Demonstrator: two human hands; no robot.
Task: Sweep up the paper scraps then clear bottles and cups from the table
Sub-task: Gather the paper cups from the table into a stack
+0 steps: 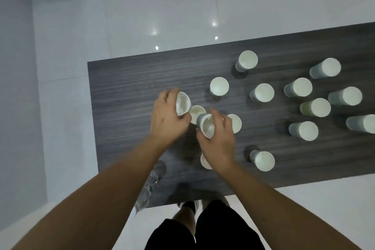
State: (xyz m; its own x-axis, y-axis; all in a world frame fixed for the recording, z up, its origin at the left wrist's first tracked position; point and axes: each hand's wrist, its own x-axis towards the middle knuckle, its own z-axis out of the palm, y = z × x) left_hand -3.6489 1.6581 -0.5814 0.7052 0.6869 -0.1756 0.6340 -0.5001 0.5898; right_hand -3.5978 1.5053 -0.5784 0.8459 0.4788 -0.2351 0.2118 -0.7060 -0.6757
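Observation:
Several white paper cups stand on a dark wood-grain table (125, 91). My left hand (167, 119) grips one tilted cup (182, 103) above the table's left middle. Just to its right, my right hand (219, 144) grips a second tilted cup (207, 126). Between and around the hands stand three more cups: one (196, 111) behind the held cups, one (235, 123) beside my right fingers, one (205, 161) half hidden under my right wrist. A clear plastic bottle (150, 184) stands at the table's near left corner, partly behind my left forearm.
Upright cups fill the right half of the table, among them one (219, 86) mid-table, one (246, 61) at the back, one (262, 160) near the front edge. Glossy white tile floor (162, 6) surrounds the table. A grey wall (14, 87) runs along the left.

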